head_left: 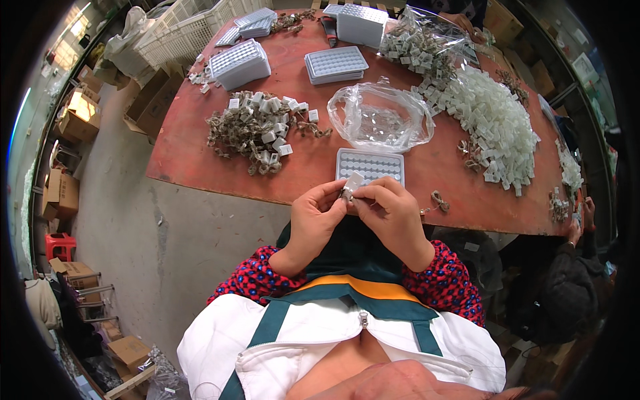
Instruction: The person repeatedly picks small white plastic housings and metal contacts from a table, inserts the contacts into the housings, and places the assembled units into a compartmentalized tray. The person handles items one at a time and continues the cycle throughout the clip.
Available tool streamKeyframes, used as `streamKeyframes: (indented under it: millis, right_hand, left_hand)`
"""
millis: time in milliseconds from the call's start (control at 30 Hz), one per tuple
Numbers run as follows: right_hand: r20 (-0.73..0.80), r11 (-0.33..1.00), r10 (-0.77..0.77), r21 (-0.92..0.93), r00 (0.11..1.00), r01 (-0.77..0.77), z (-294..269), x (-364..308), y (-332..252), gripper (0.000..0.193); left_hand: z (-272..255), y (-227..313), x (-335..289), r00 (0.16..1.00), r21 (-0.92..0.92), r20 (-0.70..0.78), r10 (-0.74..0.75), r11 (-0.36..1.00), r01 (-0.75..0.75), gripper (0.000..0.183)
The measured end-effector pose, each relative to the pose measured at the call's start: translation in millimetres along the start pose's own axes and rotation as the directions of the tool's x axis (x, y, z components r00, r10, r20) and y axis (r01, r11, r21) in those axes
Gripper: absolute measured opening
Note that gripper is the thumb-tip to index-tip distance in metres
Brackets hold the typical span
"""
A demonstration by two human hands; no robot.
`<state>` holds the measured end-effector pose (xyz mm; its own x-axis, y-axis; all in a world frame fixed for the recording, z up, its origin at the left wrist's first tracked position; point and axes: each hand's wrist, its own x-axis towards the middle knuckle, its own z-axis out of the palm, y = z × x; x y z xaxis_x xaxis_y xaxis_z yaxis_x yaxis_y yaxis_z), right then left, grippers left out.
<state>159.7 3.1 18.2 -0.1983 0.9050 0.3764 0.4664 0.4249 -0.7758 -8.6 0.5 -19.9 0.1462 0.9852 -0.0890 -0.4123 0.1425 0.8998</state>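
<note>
Both my hands meet in front of my chest at the table's near edge. Between them is a small white plastic piece (353, 181) with something dark at its lower end, too small to make out. My left hand (315, 217) pinches it from the left. My right hand (395, 215) grips its lower right side, fingertips close to the left thumb. Just beyond them lies a white tray (341, 160) with rows of small pockets. Left of it is a heap of white pieces with brown cords (257, 130). A short brown cord (440, 201) rests right of my right hand.
The red table (193, 160) also carries a clear plastic bag (380, 120), stacked trays (241, 65) and a large mound of white pieces (497, 130). A white crate (180, 37) and cardboard boxes (155, 100) stand at left. Another person's arm (570, 277) shows at right.
</note>
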Motion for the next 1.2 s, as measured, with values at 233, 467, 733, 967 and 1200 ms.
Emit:
streamKeyframes:
  millis: [233, 467, 733, 967, 1200]
  right_hand:
    - [-0.124, 0.945, -0.153, -0.309, 0.980, 0.108, 10.1, -5.5, -2.2, 0.015]
    - [0.040, 0.983, -0.077, -0.165, 0.996, 0.082, 4.9, -3.2, 5.2, 0.016]
    - [0.029, 0.966, -0.027, -0.256, 0.999, 0.033, 5.1, 20.2, 36.0, 0.017]
    - [0.156, 0.901, -0.140, -0.390, 0.978, 0.191, 9.0, 17.6, 44.8, 0.014]
    - [-0.002, 0.998, 0.017, -0.056, 1.000, -0.017, 6.0, 19.6, 36.2, 0.011]
  left_hand:
    - [5.7, -3.6, -1.5, 0.999, 0.088, 0.030, 0.038, 0.995, -0.040, 0.038]
    - [-7.0, -6.7, -4.4, 1.000, 0.111, -0.006, -0.028, 0.993, 0.029, 0.037]
    - [-28.9, 2.4, 2.4, 0.994, 0.030, -0.063, -0.089, 0.995, 0.091, 0.035]
    - [-26.6, 0.7, 1.9, 0.994, 0.012, -0.055, -0.094, 0.995, 0.094, 0.036]
    - [-16.7, -3.3, 1.9, 0.996, 0.023, -0.040, -0.075, 0.997, 0.076, 0.037]
